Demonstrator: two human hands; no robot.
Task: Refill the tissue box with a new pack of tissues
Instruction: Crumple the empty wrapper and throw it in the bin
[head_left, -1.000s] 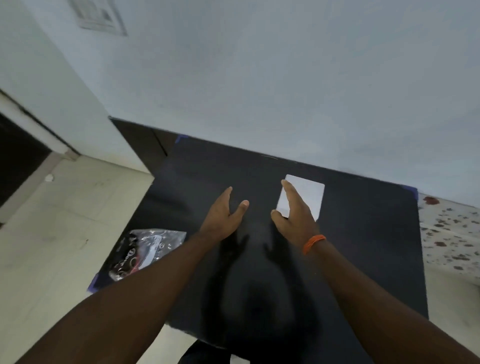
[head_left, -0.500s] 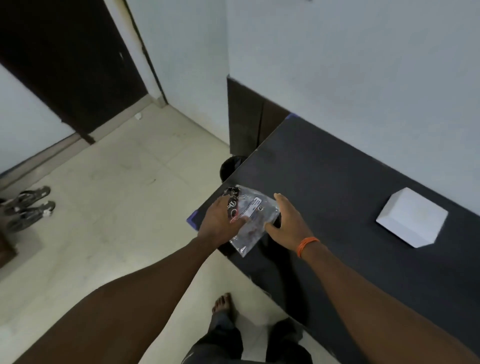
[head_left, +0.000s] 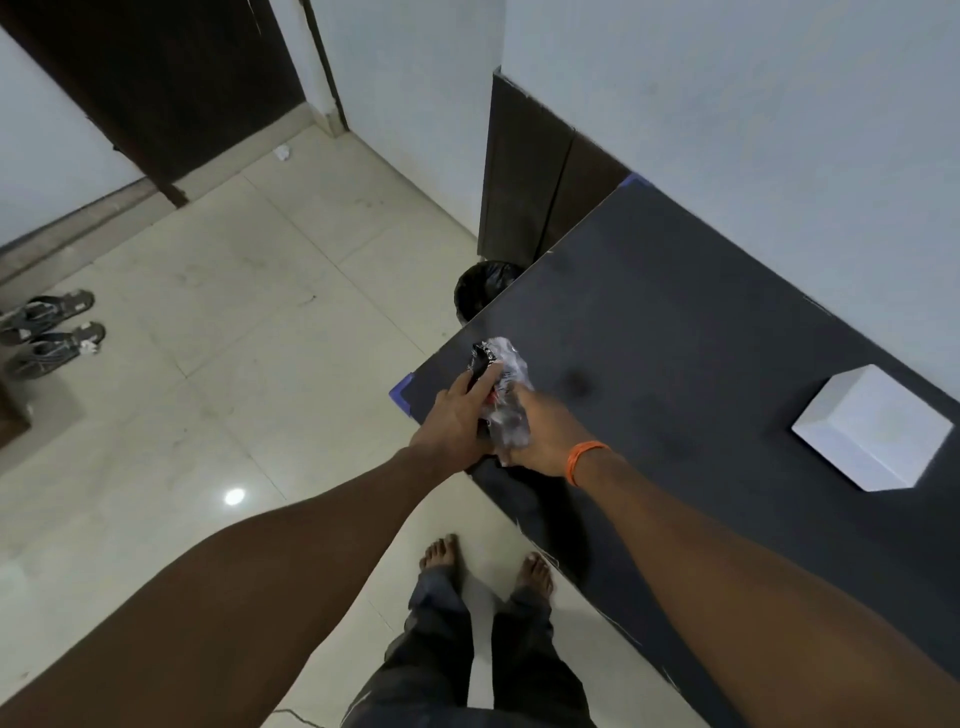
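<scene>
Your tabletop (head_left: 701, 332) is matte black, with a strip of blue tape (head_left: 401, 393) at its near-left corner and another bit of blue at the far corner. The tissue box (head_left: 872, 434) on it is plain white, shading to pale grey on its lit faces. The pack (head_left: 503, 395) between your hands is clear, glinting plastic with black and a touch of red showing through. Your right wrist carries an orange band (head_left: 583, 460). The floor (head_left: 249, 322) is cream tile; the door (head_left: 156, 83) is dark brown, the wall (head_left: 727, 104) pale blue-grey.
</scene>
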